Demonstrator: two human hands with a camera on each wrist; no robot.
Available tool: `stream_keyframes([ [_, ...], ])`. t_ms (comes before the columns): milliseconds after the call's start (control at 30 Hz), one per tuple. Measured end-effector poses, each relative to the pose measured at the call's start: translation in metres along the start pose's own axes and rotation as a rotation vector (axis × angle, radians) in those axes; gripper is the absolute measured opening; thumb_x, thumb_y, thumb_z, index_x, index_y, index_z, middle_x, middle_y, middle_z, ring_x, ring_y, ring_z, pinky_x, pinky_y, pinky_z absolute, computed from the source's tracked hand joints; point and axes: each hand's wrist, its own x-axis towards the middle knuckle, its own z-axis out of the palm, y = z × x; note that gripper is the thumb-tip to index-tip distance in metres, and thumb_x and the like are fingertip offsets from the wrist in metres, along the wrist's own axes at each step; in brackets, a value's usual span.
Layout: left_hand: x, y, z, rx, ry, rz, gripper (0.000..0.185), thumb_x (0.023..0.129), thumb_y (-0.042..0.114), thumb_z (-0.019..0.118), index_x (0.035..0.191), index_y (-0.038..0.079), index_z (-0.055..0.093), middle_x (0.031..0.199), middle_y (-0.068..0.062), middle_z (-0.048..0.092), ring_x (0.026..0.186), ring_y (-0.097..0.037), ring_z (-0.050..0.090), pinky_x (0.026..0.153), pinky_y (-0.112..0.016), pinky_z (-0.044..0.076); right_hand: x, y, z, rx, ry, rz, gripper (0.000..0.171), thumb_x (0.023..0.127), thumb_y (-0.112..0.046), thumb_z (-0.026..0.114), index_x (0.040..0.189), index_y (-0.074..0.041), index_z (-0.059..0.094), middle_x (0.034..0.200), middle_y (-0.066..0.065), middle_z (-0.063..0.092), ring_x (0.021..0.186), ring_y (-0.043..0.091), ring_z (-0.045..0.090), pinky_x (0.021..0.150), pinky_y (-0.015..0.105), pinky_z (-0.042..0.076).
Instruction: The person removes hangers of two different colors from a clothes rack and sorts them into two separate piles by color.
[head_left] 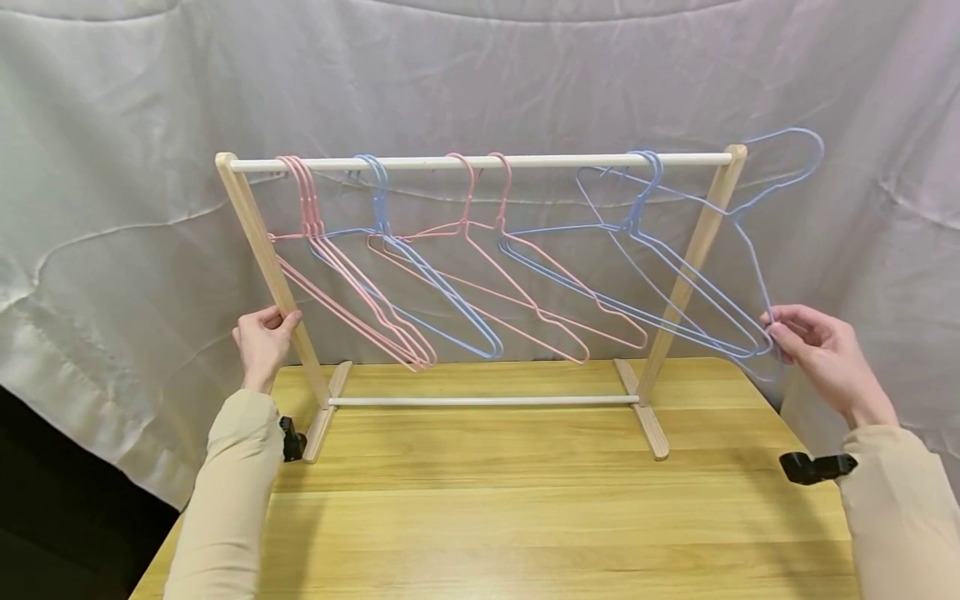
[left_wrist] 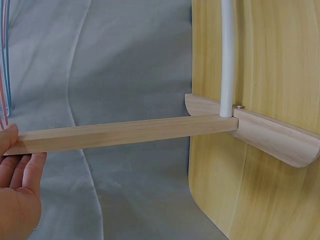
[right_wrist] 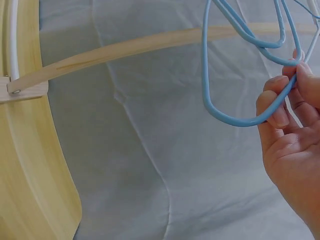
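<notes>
My left hand (head_left: 260,346) pinches the left wooden post (head_left: 258,237) of a small clothes rack, thumb on one side and fingers on the other. At the right, my right hand (head_left: 825,358) pinches a blue wire hanger (head_left: 802,130) near its lower corner. That hanger's hook is off the rail, beyond the right post (head_left: 699,237). In the right wrist view, the rounded end of a blue hanger (right_wrist: 235,121) lies against the fingers. Two other blue hangers (head_left: 697,283) hang close by, their corners near my right fingertips; whether these touch them I cannot tell.
On the white rail (head_left: 555,162) hang several pink hangers (head_left: 306,200) at the left, blue ones (head_left: 381,196), then two spaced pink ones (head_left: 468,196). A lower white rod (head_left: 480,401) joins the rack's feet on the wooden table (head_left: 480,517). Grey cloth (head_left: 480,75) hangs behind.
</notes>
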Motion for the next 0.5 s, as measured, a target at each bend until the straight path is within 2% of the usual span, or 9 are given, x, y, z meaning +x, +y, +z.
stream_keyframes([
  [133, 0.0, 0.0, 0.0, 0.002, 0.0, -0.001, 0.031, 0.094, 0.02, 0.07, 0.116, -0.002, 0.074, 0.114, -0.024, 0.071, 0.063, 0.024, 0.045, 0.073, -0.006, 0.038, -0.006, 0.003, -0.001, 0.108, 0.01, -0.021, 0.025, 0.098, 0.011, 0.051, 0.106, -0.004, 0.07, 0.094, -0.007, 0.077, 0.071, 0.003, 0.063, 0.059, 0.015, 0.046],
  [267, 0.001, 0.0, 0.0, 0.006, -0.001, -0.012, 0.031, 0.094, 0.021, 0.07, 0.117, -0.001, 0.074, 0.115, -0.024, 0.07, 0.064, 0.023, 0.045, 0.074, -0.007, 0.038, -0.013, 0.007, -0.002, 0.167, 0.025, -0.038, 0.026, 0.098, 0.013, 0.049, 0.105, -0.002, 0.069, 0.092, -0.003, 0.076, 0.075, 0.005, 0.065, 0.061, 0.016, 0.048],
  [500, 0.001, -0.001, 0.001, 0.0, 0.003, -0.012, 0.031, 0.094, 0.021, 0.07, 0.116, -0.001, 0.074, 0.115, -0.024, 0.07, 0.064, 0.022, 0.046, 0.073, -0.007, 0.039, -0.028, 0.016, -0.004, 0.324, 0.005, -0.097, 0.03, 0.098, 0.019, 0.04, 0.108, 0.006, 0.065, 0.093, 0.006, 0.075, 0.078, 0.011, 0.067, 0.063, 0.018, 0.05],
])
